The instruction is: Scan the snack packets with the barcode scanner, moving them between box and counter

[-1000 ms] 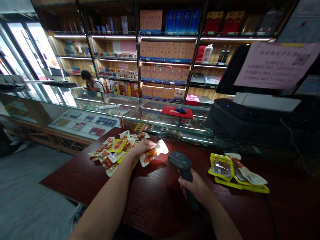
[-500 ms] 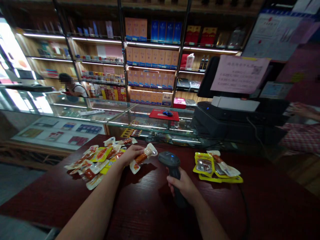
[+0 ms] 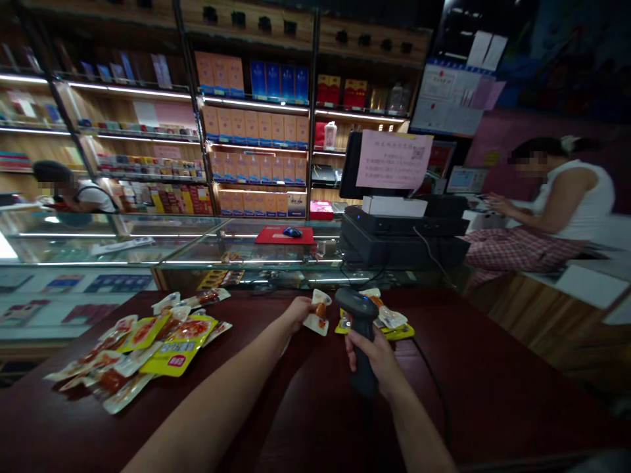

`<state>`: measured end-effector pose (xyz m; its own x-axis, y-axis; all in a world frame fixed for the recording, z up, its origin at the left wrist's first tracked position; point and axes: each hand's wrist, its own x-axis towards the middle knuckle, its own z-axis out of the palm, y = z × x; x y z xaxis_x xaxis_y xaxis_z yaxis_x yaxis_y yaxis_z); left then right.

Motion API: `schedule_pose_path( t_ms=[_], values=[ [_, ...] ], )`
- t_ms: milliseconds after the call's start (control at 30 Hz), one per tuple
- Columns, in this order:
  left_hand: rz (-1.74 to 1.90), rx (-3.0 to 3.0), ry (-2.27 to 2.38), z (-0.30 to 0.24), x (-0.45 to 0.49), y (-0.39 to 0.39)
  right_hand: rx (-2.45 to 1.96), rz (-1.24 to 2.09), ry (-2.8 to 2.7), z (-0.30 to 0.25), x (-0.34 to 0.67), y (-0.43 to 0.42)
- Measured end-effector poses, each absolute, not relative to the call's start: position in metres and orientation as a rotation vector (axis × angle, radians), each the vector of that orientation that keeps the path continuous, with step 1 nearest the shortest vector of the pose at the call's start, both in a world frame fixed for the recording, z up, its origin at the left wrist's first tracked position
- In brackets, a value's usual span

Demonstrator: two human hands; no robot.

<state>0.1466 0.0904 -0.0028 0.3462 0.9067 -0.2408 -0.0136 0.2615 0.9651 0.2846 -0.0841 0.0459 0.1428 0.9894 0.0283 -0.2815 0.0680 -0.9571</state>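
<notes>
My left hand (image 3: 297, 311) pinches a small sausage snack packet (image 3: 318, 315) and holds it just left of the scanner's head, above the dark red wooden counter (image 3: 473, 368). My right hand (image 3: 372, 351) is wrapped round the grip of a black barcode scanner (image 3: 361, 328), which stands upright with its head facing away from me. Behind the scanner lies a small stack of yellow and white snack packets (image 3: 389, 322). A larger heap of snack packets (image 3: 142, 345) is spread on the counter at the left.
A glass display counter (image 3: 148, 246) runs behind the wooden one, with a red mouse pad and mouse (image 3: 286, 234). A black register with a monitor and pink notice (image 3: 394, 197) stands at centre right. One person sits at the right (image 3: 552, 203); another is at far left (image 3: 64, 190).
My left hand has carried the sausage packet rightward from the heap to beside the scanner. The view has swung right, bringing the seated person into sight.
</notes>
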Motion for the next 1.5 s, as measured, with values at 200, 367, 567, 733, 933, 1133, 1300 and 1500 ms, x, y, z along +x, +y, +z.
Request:
schedule_pose_path(
  t_ms=[200,367,567,733,933,1133,1300,1500],
  values=[
    [0.802,1.346,1.29,-0.017,0.208,0.09,-1.029,1.114,-0.864,0.051,0.319,-0.104],
    [0.733,1.529,1.454,-0.021,0.227,0.087,-0.994,1.099,-0.855,0.052,0.331,-0.111],
    [0.708,1.764,1.579,-0.012,0.23,0.075,-1.007,1.097,-0.874,0.051,0.327,-0.109],
    [0.764,2.019,1.667,-0.002,0.198,0.06,-1.024,1.135,-0.895,0.05,0.314,-0.106],
    [1.005,2.115,1.709,0.016,0.084,0.055,-1.045,1.23,-0.955,0.045,0.282,-0.091],
    [1.133,2.045,2.224,0.041,-0.078,0.044,-1.007,1.33,-1.076,0.044,0.228,-0.07],
    [0.628,1.756,2.649,0.05,-0.169,0.033,-0.992,1.376,-1.192,0.042,0.187,-0.051],
    [0.249,1.69,2.463,0.031,-0.195,0.038,-0.968,1.443,-1.237,0.025,0.162,-0.031]
  ],
)
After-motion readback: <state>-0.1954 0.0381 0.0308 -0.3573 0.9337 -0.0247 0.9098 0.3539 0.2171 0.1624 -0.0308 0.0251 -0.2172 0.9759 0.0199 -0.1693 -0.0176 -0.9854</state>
